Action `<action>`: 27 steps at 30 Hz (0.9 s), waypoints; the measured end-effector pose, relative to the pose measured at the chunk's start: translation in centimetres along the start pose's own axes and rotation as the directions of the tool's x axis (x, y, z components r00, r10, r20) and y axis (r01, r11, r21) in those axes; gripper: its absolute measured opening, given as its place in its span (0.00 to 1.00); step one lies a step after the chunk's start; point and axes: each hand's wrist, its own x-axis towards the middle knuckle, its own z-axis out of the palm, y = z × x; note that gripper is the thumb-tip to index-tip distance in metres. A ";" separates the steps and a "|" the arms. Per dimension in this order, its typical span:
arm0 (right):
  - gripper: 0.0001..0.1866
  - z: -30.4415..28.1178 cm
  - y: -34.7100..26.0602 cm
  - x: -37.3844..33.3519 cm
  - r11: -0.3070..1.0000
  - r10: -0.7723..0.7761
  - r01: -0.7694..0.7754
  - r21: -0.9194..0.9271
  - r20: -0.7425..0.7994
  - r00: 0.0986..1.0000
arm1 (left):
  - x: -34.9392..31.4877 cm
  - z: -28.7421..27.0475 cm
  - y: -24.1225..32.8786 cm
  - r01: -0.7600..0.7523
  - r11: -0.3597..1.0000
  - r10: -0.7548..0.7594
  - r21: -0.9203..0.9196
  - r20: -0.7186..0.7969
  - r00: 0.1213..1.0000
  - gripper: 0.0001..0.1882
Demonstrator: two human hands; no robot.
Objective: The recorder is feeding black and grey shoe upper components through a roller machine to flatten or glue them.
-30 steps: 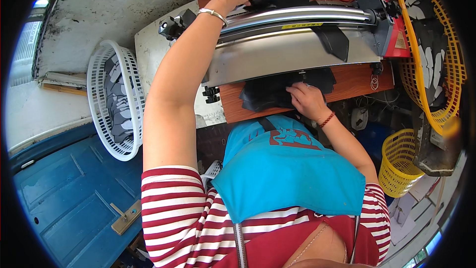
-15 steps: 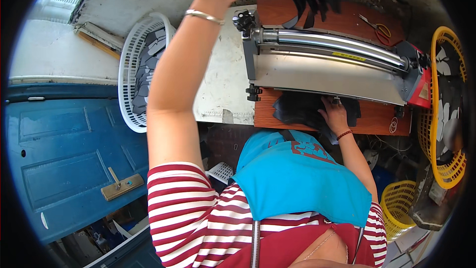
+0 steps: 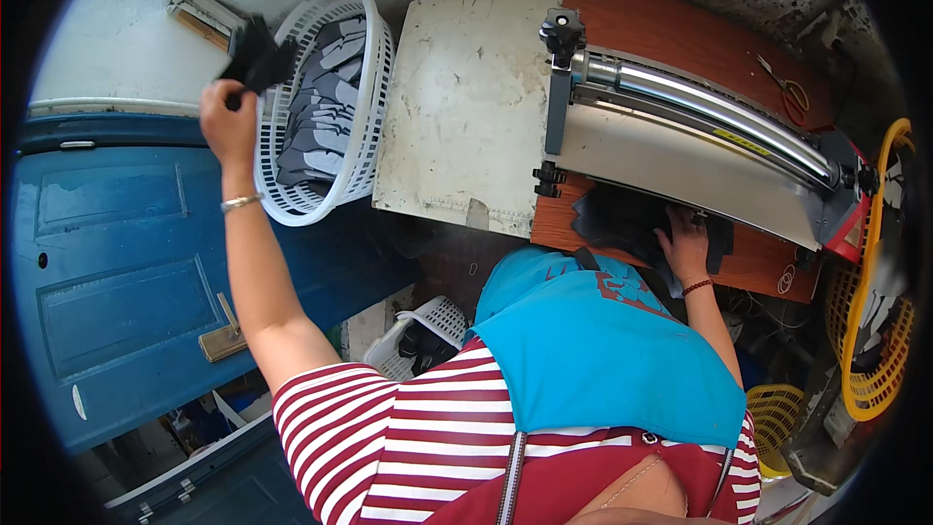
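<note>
Out at the far left, my left hand [image 3: 229, 124] grips a small bunch of black cut pieces [image 3: 259, 56], slightly blurred, at the left rim of a white plastic basket [image 3: 373, 117]. Many grey and black cut pieces [image 3: 321, 122] lie overlapping inside that basket. My right hand [image 3: 686, 245] lies with its fingers spread on a stack of black sheet pieces [image 3: 617, 219] at the front of the wooden board [image 3: 556, 216]. The stack partly disappears under the metal plate of a roller machine [image 3: 700, 160].
Red-handled scissors [image 3: 792, 97] lie behind the machine. A yellow basket [image 3: 855, 350] with cut pieces stands at the right, and another yellow basket [image 3: 777, 418] sits lower. The white tabletop [image 3: 462, 107] separates the machine from the white basket. A blue door panel [image 3: 117, 282] is at the left.
My left hand has swung from behind the machine to the white basket, carrying the black pieces. My right hand stays on the stack. The view has shifted leftward.
</note>
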 end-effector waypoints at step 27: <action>0.23 -0.3 0.2 -0.4 0.994 -0.093 0.090 0.069 0.036 0.995 | -2.4 5.3 20.8 0.142 0.590 -0.049 -0.795 0.141 0.989 0.18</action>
